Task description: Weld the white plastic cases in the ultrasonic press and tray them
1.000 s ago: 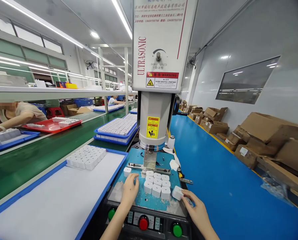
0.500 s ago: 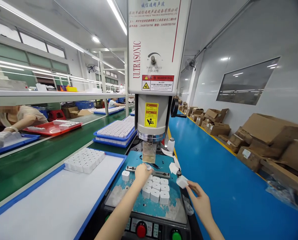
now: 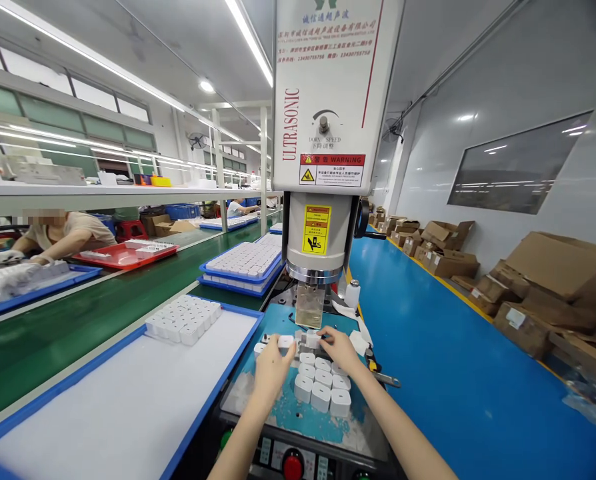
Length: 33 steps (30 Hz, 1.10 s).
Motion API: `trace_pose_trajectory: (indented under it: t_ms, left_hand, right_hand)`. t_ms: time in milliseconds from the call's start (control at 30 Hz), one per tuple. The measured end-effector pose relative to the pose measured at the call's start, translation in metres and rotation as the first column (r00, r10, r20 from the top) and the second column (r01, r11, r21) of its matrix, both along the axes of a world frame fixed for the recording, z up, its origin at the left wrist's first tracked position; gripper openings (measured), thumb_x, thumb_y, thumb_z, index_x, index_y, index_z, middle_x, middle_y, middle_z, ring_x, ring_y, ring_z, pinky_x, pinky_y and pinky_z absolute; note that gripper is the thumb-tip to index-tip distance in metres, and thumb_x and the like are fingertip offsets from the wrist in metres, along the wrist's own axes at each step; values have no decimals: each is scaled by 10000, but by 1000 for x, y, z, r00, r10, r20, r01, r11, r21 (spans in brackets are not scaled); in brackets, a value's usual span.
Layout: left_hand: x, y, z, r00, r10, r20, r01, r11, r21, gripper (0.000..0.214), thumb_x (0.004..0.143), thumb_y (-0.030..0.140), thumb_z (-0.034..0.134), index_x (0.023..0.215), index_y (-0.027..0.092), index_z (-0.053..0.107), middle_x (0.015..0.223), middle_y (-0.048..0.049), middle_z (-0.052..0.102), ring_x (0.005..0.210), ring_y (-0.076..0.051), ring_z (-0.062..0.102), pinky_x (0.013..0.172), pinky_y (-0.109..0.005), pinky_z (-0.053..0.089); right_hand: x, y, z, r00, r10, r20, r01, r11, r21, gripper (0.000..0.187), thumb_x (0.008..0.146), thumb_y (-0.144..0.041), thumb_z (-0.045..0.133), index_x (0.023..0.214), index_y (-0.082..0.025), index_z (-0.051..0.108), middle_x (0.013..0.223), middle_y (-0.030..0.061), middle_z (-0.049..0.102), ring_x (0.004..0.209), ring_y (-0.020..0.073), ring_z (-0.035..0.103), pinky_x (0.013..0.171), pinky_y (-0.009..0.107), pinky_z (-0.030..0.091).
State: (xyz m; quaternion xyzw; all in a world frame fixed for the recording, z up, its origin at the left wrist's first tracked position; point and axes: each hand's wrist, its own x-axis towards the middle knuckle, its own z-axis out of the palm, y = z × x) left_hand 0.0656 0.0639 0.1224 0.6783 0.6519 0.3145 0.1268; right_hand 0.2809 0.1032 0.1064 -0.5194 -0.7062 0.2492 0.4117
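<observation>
My left hand [image 3: 273, 363] grips a small white plastic housing [image 3: 286, 342] with rounded corners between thumb and fingers, at the left of the metal fixture. My right hand [image 3: 341, 349] pinches another white housing [image 3: 313, 339] at the fixture, just below the horn [image 3: 309, 307] of the ultrasonic welder [image 3: 318, 233]. Close in front of the hands, several similar housings [image 3: 321, 378] stand in rows on the blue worktable [image 3: 291, 407], each with a small dark slot on top. A further housing [image 3: 259, 349] is partly hidden behind my left hand.
Left of the machine lies a blue-rimmed tray [image 3: 178, 380] with a block of white housings [image 3: 184, 319] at its far end. Stacked blue trays [image 3: 243, 263] stand beyond. A red button [image 3: 293, 463] is at the front. Across the green bench, a person [image 3: 68, 233] works.
My left hand has moved left from the fixture, holding a housing. My right hand has brought its housing in from the right to below the horn. The view has shifted slightly.
</observation>
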Motion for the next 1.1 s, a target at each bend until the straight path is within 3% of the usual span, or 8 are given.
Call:
trace_pose_trajectory:
  t_ms: [167,300,433,600,800,933,1000,1100]
  left_hand:
    - [-42,-31,-25,987,139,76,-146,985,88,424,859,445,439,1174,172,513,1163,-116,585,1041,-247,594,798,-328,456]
    - [-54,-29,-45,982,186,44,-188,981,54,472,855,426,443,1236,151,483,1194,-141,561,1080,-281,579,826,-358,459]
    - [-57,-21,-61,982,158,100,-166,982,88,466,872,418,436,1259,161,458,1197,-140,570,1072,-271,586,851,-360,459]
    - [-61,-19,-70,979,115,167,-144,975,171,454,860,455,462,1219,178,491,1195,-126,580,1132,-251,554,925,-357,444]
    - [-66,-35,-73,974,131,186,-162,973,165,442,854,477,466,1166,165,496,1181,-132,571,1092,-261,577,886,-372,478]
    - [-81,-58,-79,988,50,144,-82,971,223,297,890,441,429,1046,202,510,1036,-89,613,977,-238,620,785,-343,506]
    - [-88,-67,-84,996,-29,80,8,969,248,221,901,400,425,972,215,523,948,-70,617,901,-216,627,742,-318,502]
    - [-93,-72,-93,995,-97,4,91,944,317,159,910,327,423,933,213,533,891,-60,615,859,-192,615,737,-295,491]
  right_hand:
    - [-5,2,-2,999,-3,36,3,1000,-7,187,793,-314,514,919,-253,638,921,33,711,840,235,679,674,316,502]
    - [-14,0,-5,998,-16,57,17,1000,-18,224,818,-333,487,969,-254,632,907,41,708,813,233,678,622,300,490]
    - [-25,1,-5,996,-10,84,11,1000,-17,214,795,-305,513,944,-238,650,841,50,700,707,221,669,575,288,469]
    - [-33,-2,1,993,18,117,-21,1000,22,168,781,-262,480,802,-236,644,941,49,661,780,198,637,664,294,469]
    - [-31,-12,11,990,-57,131,52,998,43,163,798,-266,458,881,-228,593,969,62,601,855,210,596,713,322,473]
    - [-17,-58,-3,979,-169,111,146,970,193,171,864,-276,428,974,-224,547,1069,88,558,1027,231,542,858,371,451]
    - [-7,-96,-26,964,-231,134,173,921,348,163,882,-282,442,1002,-237,544,1105,94,544,1083,247,517,886,387,445]
    - [4,-150,-71,915,-348,205,192,821,538,175,846,-291,531,1015,-258,563,1093,100,555,1011,269,547,793,387,476]
